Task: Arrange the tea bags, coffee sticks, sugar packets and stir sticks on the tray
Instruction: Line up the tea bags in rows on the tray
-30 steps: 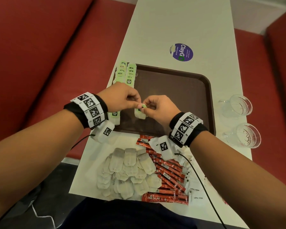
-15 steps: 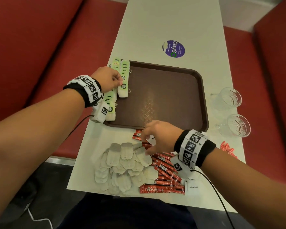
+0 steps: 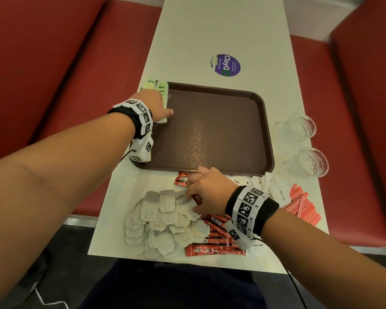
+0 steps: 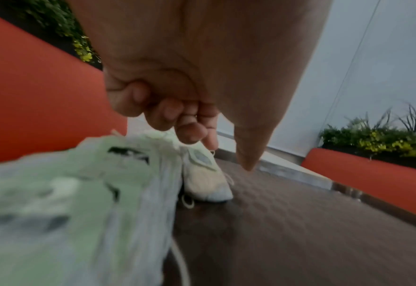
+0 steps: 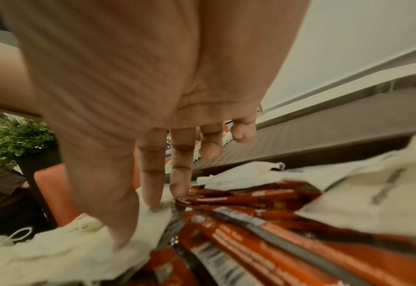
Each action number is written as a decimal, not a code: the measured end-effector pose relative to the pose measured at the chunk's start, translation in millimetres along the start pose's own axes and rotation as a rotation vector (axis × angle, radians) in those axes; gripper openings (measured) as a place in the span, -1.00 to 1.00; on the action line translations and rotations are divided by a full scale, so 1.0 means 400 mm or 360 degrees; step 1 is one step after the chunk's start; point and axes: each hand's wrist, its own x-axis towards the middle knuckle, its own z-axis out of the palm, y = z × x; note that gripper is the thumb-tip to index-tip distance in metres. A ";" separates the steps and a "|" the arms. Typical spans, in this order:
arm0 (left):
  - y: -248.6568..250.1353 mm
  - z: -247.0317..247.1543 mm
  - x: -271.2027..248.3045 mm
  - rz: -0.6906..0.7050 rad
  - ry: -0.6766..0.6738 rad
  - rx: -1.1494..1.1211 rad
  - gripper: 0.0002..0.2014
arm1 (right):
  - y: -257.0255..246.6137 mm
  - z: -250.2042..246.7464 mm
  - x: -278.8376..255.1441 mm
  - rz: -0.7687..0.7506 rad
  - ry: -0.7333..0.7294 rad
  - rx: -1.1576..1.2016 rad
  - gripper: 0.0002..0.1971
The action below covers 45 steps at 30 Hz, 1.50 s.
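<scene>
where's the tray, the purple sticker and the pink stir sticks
tray (image 3: 221,121): head view, bare floor
purple sticker (image 3: 226,65): head view, its middle
pink stir sticks (image 3: 303,207): head view, middle of the pile

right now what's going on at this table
A person is laying tea bags on a brown tray. The left hand rests on the green tea bags lined along the tray's left edge. The right hand reaches into the loose pile of white tea bags and red coffee sticks in front of the tray.
</scene>
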 end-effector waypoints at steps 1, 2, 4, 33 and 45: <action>0.006 0.008 -0.001 0.0009 -0.0041 0.0043 -0.51 | 0.000 0.003 0.000 -0.0003 0.0011 -0.0011 -0.64; 0.007 0.018 0.002 0.0001 -0.0062 0.0068 -0.52 | 0.000 0.004 -0.001 -0.0008 0.0019 -0.0015 -0.62; 0.004 0.032 0.005 -0.0026 -0.0059 0.0093 -0.58 | -0.002 0.005 -0.002 -0.0008 0.0022 -0.0009 -0.58; -0.009 0.141 -0.519 0.0869 -0.0523 -0.0093 -0.68 | -0.018 0.013 0.014 0.0015 -0.0054 0.0036 -0.64; -0.033 0.066 -0.482 0.0706 -0.0206 -0.0579 -0.92 | 0.017 -0.042 0.022 0.0090 0.0604 0.0755 -0.66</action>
